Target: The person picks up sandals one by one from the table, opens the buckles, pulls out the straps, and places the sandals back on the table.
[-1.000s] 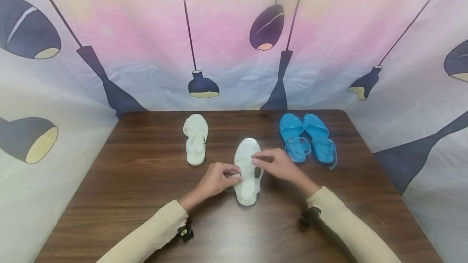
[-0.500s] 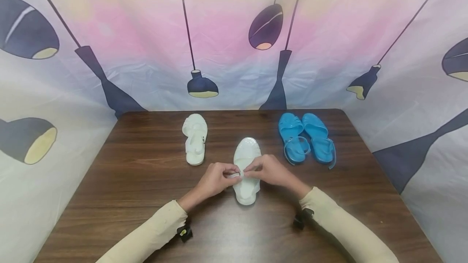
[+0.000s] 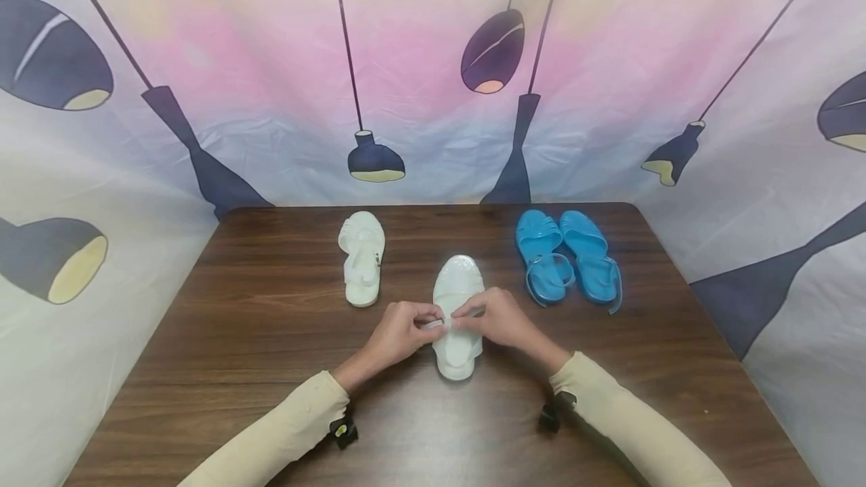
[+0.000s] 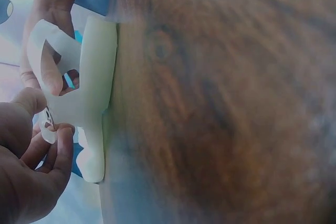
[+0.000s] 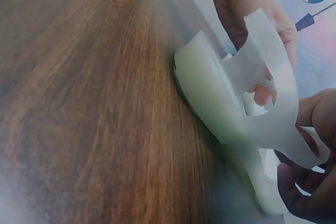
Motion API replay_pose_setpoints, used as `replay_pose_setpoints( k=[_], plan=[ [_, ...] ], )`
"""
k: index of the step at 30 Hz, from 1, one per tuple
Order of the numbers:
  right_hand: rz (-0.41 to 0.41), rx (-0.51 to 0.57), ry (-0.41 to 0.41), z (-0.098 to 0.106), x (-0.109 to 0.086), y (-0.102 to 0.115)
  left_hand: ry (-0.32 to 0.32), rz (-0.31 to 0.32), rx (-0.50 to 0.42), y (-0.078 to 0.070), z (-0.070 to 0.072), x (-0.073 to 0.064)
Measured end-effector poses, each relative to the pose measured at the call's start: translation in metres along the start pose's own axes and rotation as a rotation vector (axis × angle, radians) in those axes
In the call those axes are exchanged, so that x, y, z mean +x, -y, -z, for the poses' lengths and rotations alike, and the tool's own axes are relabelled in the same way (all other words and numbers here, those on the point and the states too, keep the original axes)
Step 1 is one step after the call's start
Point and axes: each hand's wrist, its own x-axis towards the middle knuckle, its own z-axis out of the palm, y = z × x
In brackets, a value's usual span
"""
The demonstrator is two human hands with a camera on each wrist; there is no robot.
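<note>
A brown wood-grain counter point(image 3: 271, 367) stands inside creased cloth walls point(image 3: 257, 43) in pink, blue and cream, printed with dark hanging lamps point(image 3: 376, 160); a pale gleam point(image 3: 443, 434) marks the counter's near part.

In the head view, the fingers point(image 3: 470, 307) of the right hand point(image 3: 502, 317) and those of the left hand point(image 3: 406, 329) cover the middle of the white sandal point(image 3: 460, 349), and the metal buckle point(image 4: 50, 117) at the left fingers is too small to tell. In the left wrist view, the bench point(image 4: 226, 103) at picture right of the fingers is blurred, and the left hand is cut off by the left edge. In the right wrist view, the right hand is cut off by the right edge, its fingers hiding part of the sandal behind them.
</note>
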Motion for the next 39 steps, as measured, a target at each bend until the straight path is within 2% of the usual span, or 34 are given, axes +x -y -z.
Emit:
replay_pose_setpoints(
  k=[9,16,21,25,31,39],
  plan=[
    [-0.042,0.002,-0.015,-0.002,-0.005,0.003,0.002,0.013,-0.010,0.001,-0.002,-0.001],
    [0.003,-0.034,-0.044,-0.006,-0.003,0.000,0.006,-0.007,-0.009,0.002,-0.002,0.000],
    [-0.013,-0.022,-0.030,-0.007,-0.004,-0.010,0.015,-0.018,-0.015,0.001,-0.002,0.000],
    [-0.036,-0.001,-0.033,-0.003,-0.006,-0.018,0.023,-0.022,-0.035,0.000,-0.001,0.000],
    [-0.039,0.022,-0.053,0.009,-0.008,-0.017,0.007,-0.010,-0.061,0.000,0.000,0.000],
    [-0.083,-0.018,-0.045,0.010,-0.007,-0.012,-0.012,-0.006,-0.072,-0.001,0.000,-0.001]
  ],
)
